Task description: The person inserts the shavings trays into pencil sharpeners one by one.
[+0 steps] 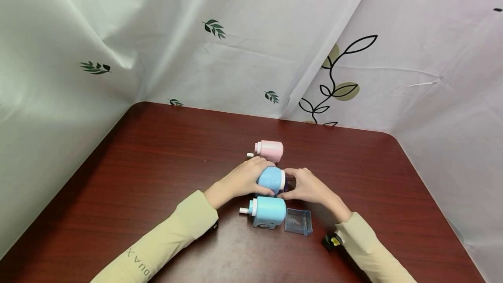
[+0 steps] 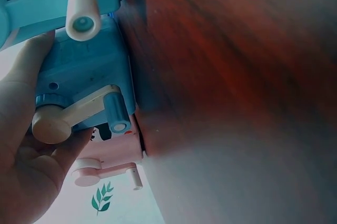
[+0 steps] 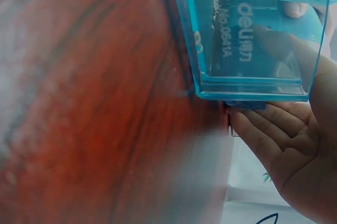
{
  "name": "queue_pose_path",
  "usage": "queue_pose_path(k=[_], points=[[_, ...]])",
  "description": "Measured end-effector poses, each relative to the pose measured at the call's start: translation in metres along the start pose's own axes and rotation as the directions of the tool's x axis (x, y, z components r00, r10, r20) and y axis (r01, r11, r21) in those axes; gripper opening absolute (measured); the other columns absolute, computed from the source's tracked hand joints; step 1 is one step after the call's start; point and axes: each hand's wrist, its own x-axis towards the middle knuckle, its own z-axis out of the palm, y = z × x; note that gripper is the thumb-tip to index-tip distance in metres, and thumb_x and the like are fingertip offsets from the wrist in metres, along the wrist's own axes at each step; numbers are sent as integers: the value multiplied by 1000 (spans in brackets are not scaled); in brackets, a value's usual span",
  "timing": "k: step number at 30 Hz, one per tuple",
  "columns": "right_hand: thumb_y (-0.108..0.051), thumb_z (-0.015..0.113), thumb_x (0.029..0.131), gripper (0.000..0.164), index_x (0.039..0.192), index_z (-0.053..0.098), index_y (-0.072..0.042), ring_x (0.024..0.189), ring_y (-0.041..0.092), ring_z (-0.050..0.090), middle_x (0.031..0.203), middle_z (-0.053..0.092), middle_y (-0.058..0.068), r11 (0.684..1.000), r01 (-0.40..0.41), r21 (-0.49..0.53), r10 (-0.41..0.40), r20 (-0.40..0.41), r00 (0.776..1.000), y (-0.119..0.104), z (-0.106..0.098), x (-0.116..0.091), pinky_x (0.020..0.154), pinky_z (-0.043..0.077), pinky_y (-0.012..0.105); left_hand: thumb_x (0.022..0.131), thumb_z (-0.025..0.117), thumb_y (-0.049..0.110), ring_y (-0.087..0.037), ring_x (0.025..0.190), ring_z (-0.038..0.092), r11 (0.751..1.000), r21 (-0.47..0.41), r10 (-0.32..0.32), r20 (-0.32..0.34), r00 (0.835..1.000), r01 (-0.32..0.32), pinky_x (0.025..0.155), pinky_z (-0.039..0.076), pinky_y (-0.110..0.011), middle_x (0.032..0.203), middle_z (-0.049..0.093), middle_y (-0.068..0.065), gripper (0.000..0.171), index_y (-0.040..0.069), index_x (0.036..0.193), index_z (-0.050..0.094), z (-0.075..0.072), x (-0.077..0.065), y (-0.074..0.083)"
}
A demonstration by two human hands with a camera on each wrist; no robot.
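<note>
The middle one of three crank pencil sharpeners is a blue pencil sharpener (image 1: 270, 179). My left hand (image 1: 249, 177) grips it from the left, with thumb and fingers on opposite sides around its crank (image 2: 92, 105). At its other end my right hand (image 1: 308, 185) curves thumb and fingers round a dark blue drawer (image 3: 245, 104), largely hidden by the hand and a nearer clear tray. Close in front stands a turquoise pencil sharpener (image 1: 270, 211), its crank toward the left. A pink pencil sharpener (image 1: 271, 150) stands behind the blue one.
A clear bluish tray (image 1: 298, 222) is at the right end of the turquoise sharpener. All stand on a dark red wooden table (image 1: 177, 143). A white leaf-patterned curtain (image 1: 243, 64) hangs behind and at the sides.
</note>
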Motion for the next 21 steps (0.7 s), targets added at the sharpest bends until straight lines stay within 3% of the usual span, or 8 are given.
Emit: queue_pose_path(k=[10, 21], points=[[-39, 77, 68, 50, 107, 59, -15, 75, 8, 54, 94, 64, -7, 1000, -11, 15, 11, -1, 1000, 0, 1, 0, 66, 47, 26, 70, 72, 51, -12, 97, 46, 1000, 9, 1, -3, 1000, -1, 83, 44, -31, 109, 56, -2, 64, 11, 118, 54, 1, 0, 0], [-43, 80, 63, 69, 118, 54, -11, 101, 7, 56, 112, 62, 1, 989, -76, 123, 75, 12, 997, 3, -8, -7, 86, 47, 31, 69, 72, 51, -12, 98, 47, 1000, 6, 0, -8, 1000, 0, 84, 44, -31, 110, 56, -2, 66, 10, 118, 54, 1, 0, 0]])
